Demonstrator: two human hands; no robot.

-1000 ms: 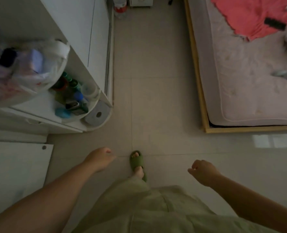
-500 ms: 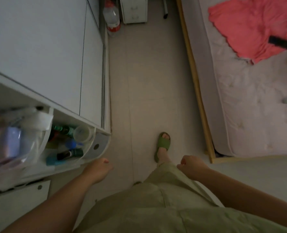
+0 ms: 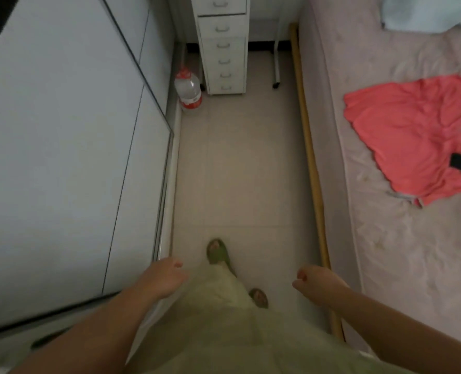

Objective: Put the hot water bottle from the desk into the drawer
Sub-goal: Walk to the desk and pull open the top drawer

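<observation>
You're on a tiled floor (image 3: 245, 163), wardrobe (image 3: 62, 147) left, bed (image 3: 385, 238) right, drawers (image 3: 224, 44) top center; left hand (image 3: 164, 276) and right hand (image 3: 315, 284) loosely curled, holding nothing.

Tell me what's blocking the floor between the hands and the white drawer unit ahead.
Nothing visible blocks it. The floor runs bare from the left hand and right hand to the drawer unit. A water jug stands off left by the wardrobe. No hot water bottle shows.
</observation>
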